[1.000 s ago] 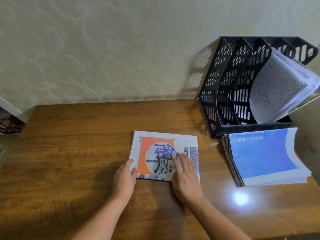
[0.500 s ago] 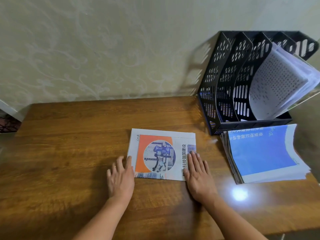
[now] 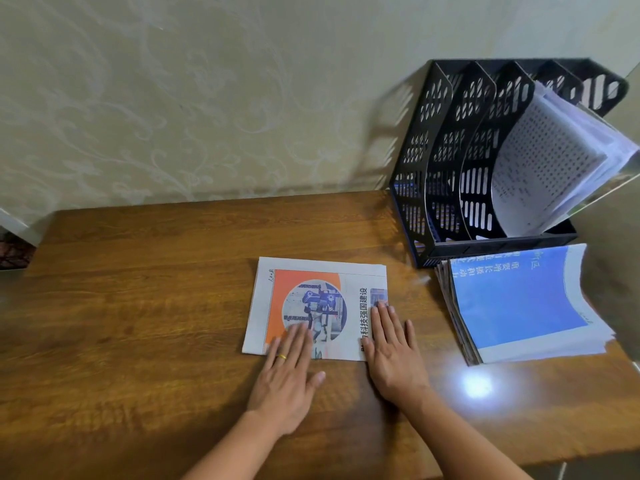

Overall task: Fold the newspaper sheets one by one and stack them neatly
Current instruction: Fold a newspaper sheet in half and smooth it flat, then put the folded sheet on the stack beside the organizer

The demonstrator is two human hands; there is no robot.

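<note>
- A wooden table [image 3: 138, 306] lies under and around the fingers, its grain running left to right.
- A black perforated file rack [image 3: 446, 161] stands at the table's far right corner, beyond and right of the fingertips, well apart from them.
- White printed papers [image 3: 540, 168] lean out of one of the rack's right-hand compartments.
- A pale patterned wall [image 3: 173, 98] rises beyond the fingertips.

Dim warm light, glare spot on the table [image 3: 478, 386], edges warped
</note>
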